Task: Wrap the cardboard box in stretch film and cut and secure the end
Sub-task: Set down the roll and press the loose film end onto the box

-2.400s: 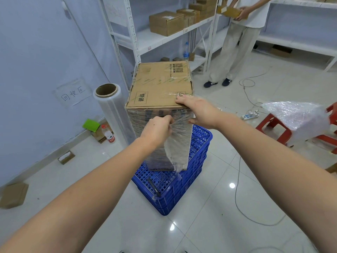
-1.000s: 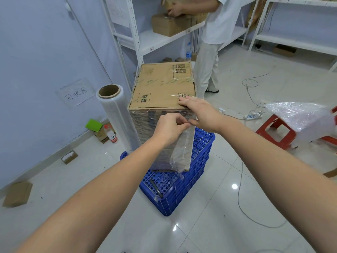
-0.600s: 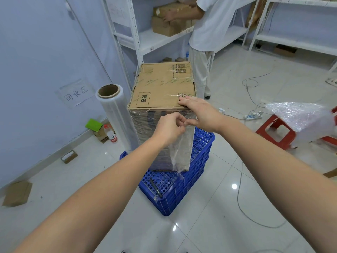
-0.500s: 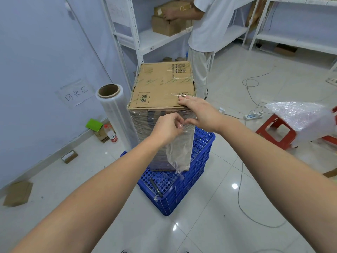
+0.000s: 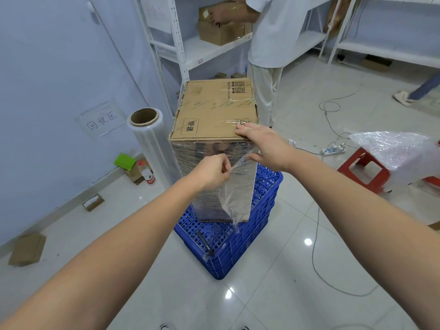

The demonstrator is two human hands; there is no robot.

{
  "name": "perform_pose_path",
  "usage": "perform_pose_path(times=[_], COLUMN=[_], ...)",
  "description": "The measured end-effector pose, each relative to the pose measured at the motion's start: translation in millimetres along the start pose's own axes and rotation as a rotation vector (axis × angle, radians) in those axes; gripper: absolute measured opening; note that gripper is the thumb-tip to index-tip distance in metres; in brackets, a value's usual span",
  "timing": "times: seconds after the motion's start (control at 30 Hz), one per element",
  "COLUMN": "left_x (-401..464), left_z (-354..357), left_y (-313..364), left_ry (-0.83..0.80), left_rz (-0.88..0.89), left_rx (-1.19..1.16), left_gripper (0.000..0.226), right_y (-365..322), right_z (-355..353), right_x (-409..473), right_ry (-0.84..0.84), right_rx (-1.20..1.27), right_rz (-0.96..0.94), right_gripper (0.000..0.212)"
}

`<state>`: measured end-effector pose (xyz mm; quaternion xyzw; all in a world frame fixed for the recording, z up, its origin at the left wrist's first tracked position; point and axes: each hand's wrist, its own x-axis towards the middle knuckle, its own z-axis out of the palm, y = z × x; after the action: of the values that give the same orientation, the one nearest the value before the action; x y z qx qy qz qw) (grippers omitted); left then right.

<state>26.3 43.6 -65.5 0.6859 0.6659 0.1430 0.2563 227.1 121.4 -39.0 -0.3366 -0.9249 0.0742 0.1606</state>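
Cardboard box [image 5: 215,110] stands upright on a blue plastic crate [image 5: 262,210], mid-scene; long axis vertical, printed top face up toward the camera, near face & sides already under stretch film [image 5: 209,186]. Looks stiff & prob fairly heavy: best steadied at a top corner, not lifted by the film.

Film roll [image 5: 152,139] stands upright on the floor just left of the box, core opening up. No film strand visible from roll to box, so cut looks done; not certain.

Loose film tail [image 5: 232,189] hangs down the near-right edge of the box, soft, thin, clingy, tears easily. Take it near its top edge w/ a pinch, smooth flat onto the wrap.

Right hand [image 5: 264,145]: fingers spread flat on the box's near-right top corner, thumb down the near face. Left hand [image 5: 212,170]: curled, pinching the tail's upper edge.
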Motion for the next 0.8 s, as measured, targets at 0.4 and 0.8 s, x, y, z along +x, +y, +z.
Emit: perform_pose_path(times=[0.4, 0.8], left_x=[-3.7, -6.2], left_z=[-6.6, -13.2], left_y=[-13.8, -18.2], left_ry=[-0.051, -0.115], left_rz=[-0.075, -0.042], left_rx=[-0.16, -0.055], left_gripper=[0.024, 0.022], right_y=[0.8, -0.9], right_z=[1.4, 1.7], right_x=[0.5, 0.5], right_ry=[-0.003, -0.008], right_rx=[-0.001, 0.003], right_rz=[0.0, -0.005], right_gripper=[0.082, 0.083])
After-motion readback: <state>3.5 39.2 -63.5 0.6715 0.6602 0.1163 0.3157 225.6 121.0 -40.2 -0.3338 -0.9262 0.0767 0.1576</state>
